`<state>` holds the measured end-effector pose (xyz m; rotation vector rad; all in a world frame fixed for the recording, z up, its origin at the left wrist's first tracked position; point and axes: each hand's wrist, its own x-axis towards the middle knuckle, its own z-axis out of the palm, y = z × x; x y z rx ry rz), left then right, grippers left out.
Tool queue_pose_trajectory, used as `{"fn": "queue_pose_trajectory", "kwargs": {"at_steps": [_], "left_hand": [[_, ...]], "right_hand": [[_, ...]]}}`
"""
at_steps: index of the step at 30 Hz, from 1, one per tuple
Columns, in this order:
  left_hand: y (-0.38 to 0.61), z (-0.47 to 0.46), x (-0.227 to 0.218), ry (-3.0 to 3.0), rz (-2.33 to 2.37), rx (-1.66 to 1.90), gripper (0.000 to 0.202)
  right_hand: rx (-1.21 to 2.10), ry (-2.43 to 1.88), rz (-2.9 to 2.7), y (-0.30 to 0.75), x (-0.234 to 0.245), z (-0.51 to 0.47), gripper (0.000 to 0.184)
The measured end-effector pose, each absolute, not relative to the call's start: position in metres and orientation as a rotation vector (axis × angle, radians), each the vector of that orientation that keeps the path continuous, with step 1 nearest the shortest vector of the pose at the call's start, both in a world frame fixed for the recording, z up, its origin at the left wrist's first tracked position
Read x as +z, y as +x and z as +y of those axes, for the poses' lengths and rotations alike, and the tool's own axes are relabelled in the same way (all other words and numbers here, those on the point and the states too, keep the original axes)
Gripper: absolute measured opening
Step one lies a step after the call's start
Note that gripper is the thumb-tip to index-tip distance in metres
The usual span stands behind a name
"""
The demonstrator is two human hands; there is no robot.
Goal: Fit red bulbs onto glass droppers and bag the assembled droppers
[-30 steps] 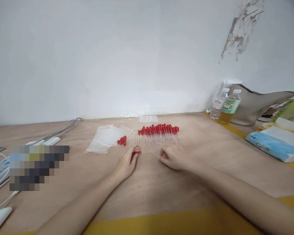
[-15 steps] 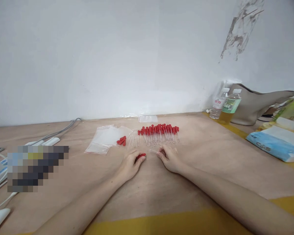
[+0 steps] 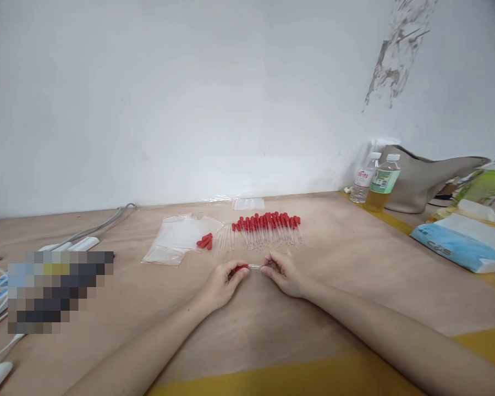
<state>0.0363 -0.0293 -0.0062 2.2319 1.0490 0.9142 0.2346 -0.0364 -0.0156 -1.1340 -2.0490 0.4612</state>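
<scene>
The red cap, pinched in the left hand, seemed to meet the clear tube, held by the right hand, over the tabletop near red-topped droppers, so joining was probably underway, calling next for a straight push.

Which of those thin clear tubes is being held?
The tube in the right hand, its free end at a red bulb in the left hand; the other tubes lie on the table.

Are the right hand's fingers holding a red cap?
No, the right hand's fingers hold a thin clear tube, while a red cap sits in the left hand's fingers.
</scene>
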Motion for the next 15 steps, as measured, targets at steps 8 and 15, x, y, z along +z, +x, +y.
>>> {"fn": "queue_pose_trajectory", "kwargs": {"at_steps": [8, 15], "left_hand": [[0.037, -0.040, 0.002, 2.302, 0.954, 0.727, 0.024], [0.038, -0.042, 0.003, 2.471, 0.979, 0.768, 0.022]], "right_hand": [[0.609, -1.099, -2.196, 0.247, -0.009, -0.030, 0.019], [0.223, -1.067, -2.329, 0.245, -0.002, -0.037, 0.019]]}}
